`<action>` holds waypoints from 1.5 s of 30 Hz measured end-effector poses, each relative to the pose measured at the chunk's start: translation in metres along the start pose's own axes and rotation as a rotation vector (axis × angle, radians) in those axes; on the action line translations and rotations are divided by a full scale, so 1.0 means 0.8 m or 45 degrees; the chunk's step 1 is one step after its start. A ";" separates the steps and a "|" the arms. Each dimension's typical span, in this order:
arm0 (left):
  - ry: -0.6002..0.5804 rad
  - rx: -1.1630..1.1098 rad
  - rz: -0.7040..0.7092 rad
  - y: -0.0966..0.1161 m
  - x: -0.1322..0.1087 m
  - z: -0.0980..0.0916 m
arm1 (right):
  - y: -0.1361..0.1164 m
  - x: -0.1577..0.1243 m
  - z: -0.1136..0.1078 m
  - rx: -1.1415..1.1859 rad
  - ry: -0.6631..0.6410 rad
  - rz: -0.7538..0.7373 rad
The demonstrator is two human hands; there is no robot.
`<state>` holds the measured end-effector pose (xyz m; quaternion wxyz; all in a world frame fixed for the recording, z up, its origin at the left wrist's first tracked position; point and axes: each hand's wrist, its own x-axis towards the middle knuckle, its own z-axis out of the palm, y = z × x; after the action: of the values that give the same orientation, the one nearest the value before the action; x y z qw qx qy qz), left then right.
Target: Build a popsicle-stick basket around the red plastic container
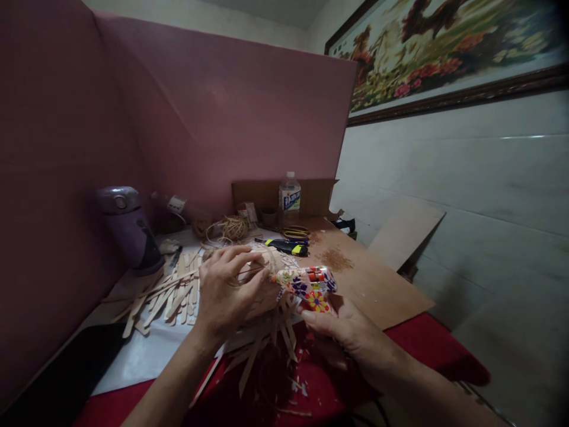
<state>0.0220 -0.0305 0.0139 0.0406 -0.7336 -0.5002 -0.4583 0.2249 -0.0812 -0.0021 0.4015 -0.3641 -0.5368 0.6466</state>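
My right hand [342, 335] is closed round the handle of a flower-patterned glue gun [306, 283], whose nozzle points left toward my other hand. My left hand [229, 284] has its fingers curled over a small build of wooden craft sticks [262, 270], pressing on it at the table's middle. Loose wooden sticks [169, 293] lie scattered on a white sheet [146, 353] to the left, and more sticks [267, 347] poke out below my hands over the red tablecloth [427, 344].
A purple flask [128, 228] stands at the left by the pink partition [200, 112]. Behind my hands are a ball of twine [233, 228], a black-and-yellow tool [284, 245], a clear bottle [289, 198], and brown cardboard [368, 279]. A dark phone [66, 379] lies bottom left.
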 end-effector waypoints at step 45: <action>-0.001 0.001 -0.017 0.001 0.000 -0.001 | -0.018 0.007 -0.098 -0.848 0.822 -0.296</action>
<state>0.0221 -0.0313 0.0148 0.0377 -0.7303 -0.5054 -0.4580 0.2956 -0.0430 -0.0003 0.4789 -0.5926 -0.5999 0.2442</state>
